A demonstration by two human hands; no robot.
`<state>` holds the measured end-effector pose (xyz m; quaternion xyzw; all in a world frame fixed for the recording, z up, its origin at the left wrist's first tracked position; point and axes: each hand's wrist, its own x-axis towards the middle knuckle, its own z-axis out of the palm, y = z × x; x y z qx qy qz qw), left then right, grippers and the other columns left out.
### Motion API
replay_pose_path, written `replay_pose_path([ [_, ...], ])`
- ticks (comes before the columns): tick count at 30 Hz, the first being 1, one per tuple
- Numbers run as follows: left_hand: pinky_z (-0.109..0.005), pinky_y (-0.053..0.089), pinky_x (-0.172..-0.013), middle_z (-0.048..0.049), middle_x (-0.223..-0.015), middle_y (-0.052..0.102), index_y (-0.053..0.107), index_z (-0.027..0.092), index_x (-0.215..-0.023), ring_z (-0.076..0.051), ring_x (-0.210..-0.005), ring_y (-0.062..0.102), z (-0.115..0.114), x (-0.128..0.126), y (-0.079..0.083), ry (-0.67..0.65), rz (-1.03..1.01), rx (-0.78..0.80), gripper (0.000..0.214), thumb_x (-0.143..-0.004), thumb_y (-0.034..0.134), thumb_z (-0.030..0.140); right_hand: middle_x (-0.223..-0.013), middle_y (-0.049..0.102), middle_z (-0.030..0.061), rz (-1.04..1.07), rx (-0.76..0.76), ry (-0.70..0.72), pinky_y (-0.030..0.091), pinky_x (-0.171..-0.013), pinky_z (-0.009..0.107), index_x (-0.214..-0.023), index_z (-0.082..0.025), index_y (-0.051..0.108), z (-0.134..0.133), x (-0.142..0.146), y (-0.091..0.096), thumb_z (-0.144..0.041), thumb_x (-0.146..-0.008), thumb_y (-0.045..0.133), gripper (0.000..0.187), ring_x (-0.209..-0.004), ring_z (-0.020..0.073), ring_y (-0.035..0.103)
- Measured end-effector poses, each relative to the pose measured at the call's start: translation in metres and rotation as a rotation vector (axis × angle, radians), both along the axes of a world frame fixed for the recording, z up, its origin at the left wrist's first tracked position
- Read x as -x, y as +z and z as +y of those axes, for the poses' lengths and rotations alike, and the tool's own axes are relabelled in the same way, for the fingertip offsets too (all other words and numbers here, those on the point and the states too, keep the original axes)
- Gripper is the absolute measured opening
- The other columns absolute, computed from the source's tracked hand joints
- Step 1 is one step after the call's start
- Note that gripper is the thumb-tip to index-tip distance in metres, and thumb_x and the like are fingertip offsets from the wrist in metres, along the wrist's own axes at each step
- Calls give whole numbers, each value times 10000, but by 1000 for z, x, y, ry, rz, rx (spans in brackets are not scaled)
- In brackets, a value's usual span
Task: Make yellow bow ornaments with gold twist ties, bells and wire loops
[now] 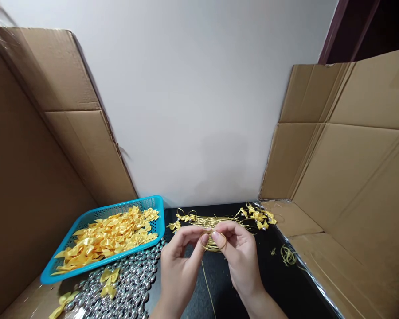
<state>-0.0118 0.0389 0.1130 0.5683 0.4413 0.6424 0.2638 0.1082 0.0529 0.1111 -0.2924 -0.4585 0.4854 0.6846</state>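
Note:
My left hand (178, 262) and my right hand (241, 254) meet over the black table top (286, 288), fingers pinched together on a loop of thin gold cord (214, 241). A strand of the cord hangs down between my wrists. Just beyond my fingers lies a bundle of gold cords (216, 220) with small yellow bows tied on their ends.
A blue plastic tray (153, 204) of yellow ribbon bows (109, 235) sits at the left. Silver beads (133, 281) with a few loose bows lie in front of it. Cardboard walls (346, 168) stand right and left. More finished bows (261, 217) lie at the back right.

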Motion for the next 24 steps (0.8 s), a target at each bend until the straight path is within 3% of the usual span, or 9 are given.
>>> replay_pose_path([
  [24, -247, 560, -637, -32, -792, 756, 692, 204, -841, -185, -710, 703, 0, 9, 5, -45, 169, 38, 50, -823, 682, 249, -709, 659, 16, -133, 10, 10, 527, -636, 247, -711, -175, 661, 4, -9, 2, -214, -726, 727, 78, -677, 151, 625],
])
